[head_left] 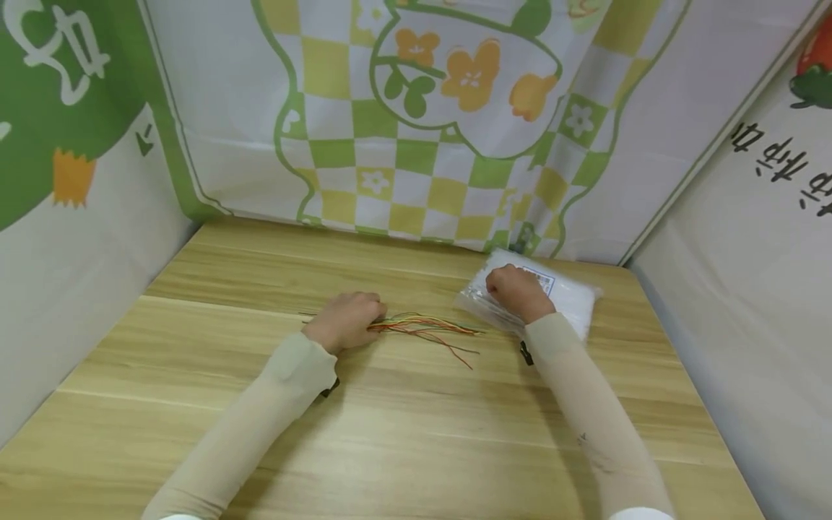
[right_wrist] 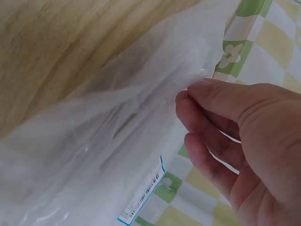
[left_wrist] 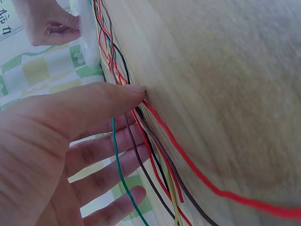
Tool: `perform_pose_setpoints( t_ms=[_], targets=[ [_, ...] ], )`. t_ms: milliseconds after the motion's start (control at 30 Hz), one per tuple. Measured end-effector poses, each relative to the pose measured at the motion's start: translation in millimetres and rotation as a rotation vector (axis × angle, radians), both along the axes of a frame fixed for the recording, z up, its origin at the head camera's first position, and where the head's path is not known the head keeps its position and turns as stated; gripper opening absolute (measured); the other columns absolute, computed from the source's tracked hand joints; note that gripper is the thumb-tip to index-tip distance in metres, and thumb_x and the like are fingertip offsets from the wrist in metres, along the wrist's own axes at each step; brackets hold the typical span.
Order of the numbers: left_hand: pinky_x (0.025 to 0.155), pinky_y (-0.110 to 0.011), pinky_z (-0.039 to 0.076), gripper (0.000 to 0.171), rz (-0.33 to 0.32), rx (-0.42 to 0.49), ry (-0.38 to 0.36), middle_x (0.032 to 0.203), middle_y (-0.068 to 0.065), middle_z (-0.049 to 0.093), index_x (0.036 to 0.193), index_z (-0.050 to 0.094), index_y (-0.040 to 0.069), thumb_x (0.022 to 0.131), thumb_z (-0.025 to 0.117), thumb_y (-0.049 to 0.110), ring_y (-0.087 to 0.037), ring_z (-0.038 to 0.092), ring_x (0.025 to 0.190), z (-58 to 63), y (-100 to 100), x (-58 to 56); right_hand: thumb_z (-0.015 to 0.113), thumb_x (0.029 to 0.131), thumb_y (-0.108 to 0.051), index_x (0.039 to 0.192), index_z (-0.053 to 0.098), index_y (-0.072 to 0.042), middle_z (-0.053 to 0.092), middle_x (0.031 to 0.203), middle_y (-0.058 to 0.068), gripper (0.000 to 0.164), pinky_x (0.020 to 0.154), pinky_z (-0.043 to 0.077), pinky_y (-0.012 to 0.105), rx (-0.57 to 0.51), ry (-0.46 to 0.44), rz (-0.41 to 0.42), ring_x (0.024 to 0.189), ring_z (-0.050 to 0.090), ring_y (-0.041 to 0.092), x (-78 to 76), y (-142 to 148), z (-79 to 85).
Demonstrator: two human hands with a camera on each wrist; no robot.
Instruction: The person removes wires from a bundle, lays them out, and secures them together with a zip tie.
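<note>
A bundle of thin coloured wires (head_left: 422, 325) lies across the wooden table, in red, yellow, green, black and brown. My left hand (head_left: 347, 320) is over its left end. In the left wrist view the wires (left_wrist: 164, 127) pass between my thumb and fingers, which hold them, and their loose ends fan out below. My right hand (head_left: 518, 289) is above a clear plastic bag (head_left: 575, 296) with white contents. In the right wrist view thumb and forefinger pinch the upper edge of the bag (right_wrist: 94, 141), which bears a barcode label (right_wrist: 141, 195) with a blue border.
The wooden table (head_left: 416, 433) meets a hanging checked cloth (head_left: 403, 180) at the back. Printed cloth walls (head_left: 734, 289) stand at the left and right sides. The bag lies at the table's back right, close to the rear cloth.
</note>
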State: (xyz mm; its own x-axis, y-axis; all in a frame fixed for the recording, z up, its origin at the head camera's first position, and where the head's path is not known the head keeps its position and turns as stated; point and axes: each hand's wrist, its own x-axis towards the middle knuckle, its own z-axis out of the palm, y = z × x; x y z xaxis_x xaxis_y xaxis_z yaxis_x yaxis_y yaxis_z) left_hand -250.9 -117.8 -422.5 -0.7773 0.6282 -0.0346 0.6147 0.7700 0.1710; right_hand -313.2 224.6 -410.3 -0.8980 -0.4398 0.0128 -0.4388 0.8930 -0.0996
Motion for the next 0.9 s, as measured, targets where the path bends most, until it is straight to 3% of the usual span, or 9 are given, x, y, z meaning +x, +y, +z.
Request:
perform_pose_setpoints(
  t_ms=[600,900],
  targets=[
    [0.075,-0.037,0.052,0.012,0.006,-0.005,-0.007,0.098,-0.006,0.068,0.101,0.073,0.007,0.096,0.079,0.017,-0.017,0.056,0.079,2.8,3.1,2.1,0.046,0.079,0.016,0.061,0.024,-0.019,0.02,0.064,-0.003,0.046,0.056,0.025,0.03,0.038,0.004,-0.002,0.059,0.023,0.014,-8.0,-12.4,-6.5],
    [0.073,-0.035,0.05,0.013,0.015,0.005,-0.023,0.098,-0.006,0.067,0.1,0.072,0.007,0.096,0.078,0.017,-0.018,0.054,0.079,1.6,4.1,1.2,0.051,0.087,0.015,0.057,0.026,-0.02,0.023,0.056,-0.004,0.053,0.05,0.028,0.027,0.098,0.051,0.016,0.054,0.025,0.011,-7.5,-17.0,-9.5]
  ],
)
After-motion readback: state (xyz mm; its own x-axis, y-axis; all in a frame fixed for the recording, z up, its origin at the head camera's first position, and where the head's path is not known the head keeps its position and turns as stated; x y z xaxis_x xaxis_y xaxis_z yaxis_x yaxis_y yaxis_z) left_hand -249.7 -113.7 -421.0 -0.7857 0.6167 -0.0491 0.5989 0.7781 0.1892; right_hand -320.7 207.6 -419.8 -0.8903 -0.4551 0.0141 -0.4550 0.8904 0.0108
